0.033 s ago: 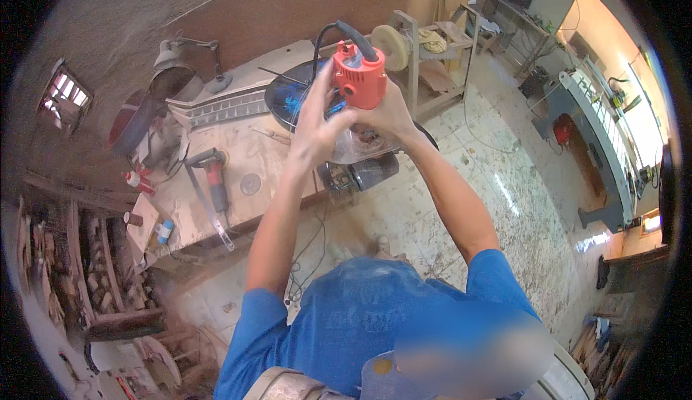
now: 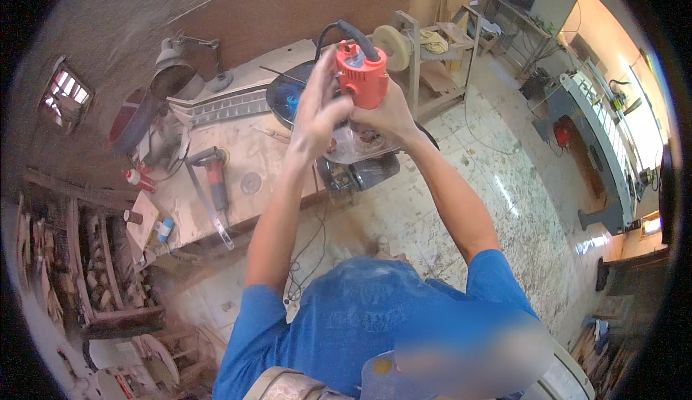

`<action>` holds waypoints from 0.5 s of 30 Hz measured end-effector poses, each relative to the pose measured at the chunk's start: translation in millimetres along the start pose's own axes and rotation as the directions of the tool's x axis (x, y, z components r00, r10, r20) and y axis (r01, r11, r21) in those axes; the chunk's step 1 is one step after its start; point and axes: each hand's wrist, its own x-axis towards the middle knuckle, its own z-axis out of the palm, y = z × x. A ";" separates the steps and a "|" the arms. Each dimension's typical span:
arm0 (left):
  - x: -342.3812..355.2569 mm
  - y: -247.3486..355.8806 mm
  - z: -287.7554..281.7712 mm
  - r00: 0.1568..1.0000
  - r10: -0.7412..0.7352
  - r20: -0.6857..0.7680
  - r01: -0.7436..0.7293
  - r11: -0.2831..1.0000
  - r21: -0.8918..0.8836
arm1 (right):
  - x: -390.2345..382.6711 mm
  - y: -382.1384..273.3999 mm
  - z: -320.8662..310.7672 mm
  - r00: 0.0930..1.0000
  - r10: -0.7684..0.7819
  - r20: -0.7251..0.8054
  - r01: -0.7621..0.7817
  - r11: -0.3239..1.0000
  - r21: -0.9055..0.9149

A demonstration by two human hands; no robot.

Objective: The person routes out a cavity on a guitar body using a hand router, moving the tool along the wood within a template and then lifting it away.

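A red trim router (image 2: 362,83) stands upright above the end of the bench, a thick black cord rising from its top. My right hand (image 2: 393,117) wraps round its right and lower side, with the fingers mostly hidden behind the housing. Against the left side is my left hand (image 2: 316,115), slightly blurred, its fingers stretched upward and the thumb apart, pointing toward the router's front. Below both hands shows a clear plastic piece (image 2: 355,148); whether it belongs to the router cannot be made out. A dark round pan-like thing (image 2: 280,104) with blue inside lies behind my left hand.
On the wooden bench (image 2: 277,166) lie a red and black angle grinder (image 2: 215,176), a metal strip (image 2: 205,202) and a glue bottle (image 2: 137,179). A desk lamp (image 2: 171,54) stands at the back. Beyond the router is a buffing wheel (image 2: 390,45). Cables (image 2: 317,238) trail on the floor.
My left hand has shifted slightly, its fingers turning more upright beside the router and its thumb drawing closer to them. The router and my right hand look almost unmoved.
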 end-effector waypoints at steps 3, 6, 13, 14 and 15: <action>39.5 17.0 -3.7 0.999 0.018 -0.037 -0.006 0.950 0.313 | -3.5 2.5 -3.2 1.000 0.026 -0.009 -0.026 0.999 -0.030; 54.5 18.1 -9.1 0.999 0.001 -0.046 0.017 0.918 0.396 | -2.8 3.9 -1.1 1.000 0.027 0.011 -0.027 0.999 -0.031; 61.4 17.7 3.0 0.993 -0.004 -0.116 0.048 0.924 0.378 | -10.3 5.2 -5.6 1.000 0.029 0.008 -0.029 0.998 -0.050; 59.5 14.5 5.2 0.991 0.002 -0.131 0.048 0.925 0.378 | -11.4 2.6 -6.0 1.000 0.013 0.004 -0.013 0.999 -0.043; 53.6 11.0 7.7 0.988 0.041 -0.149 0.022 0.915 0.402 | -12.3 -0.4 -6.5 1.000 -0.004 0.000 0.004 0.999 -0.037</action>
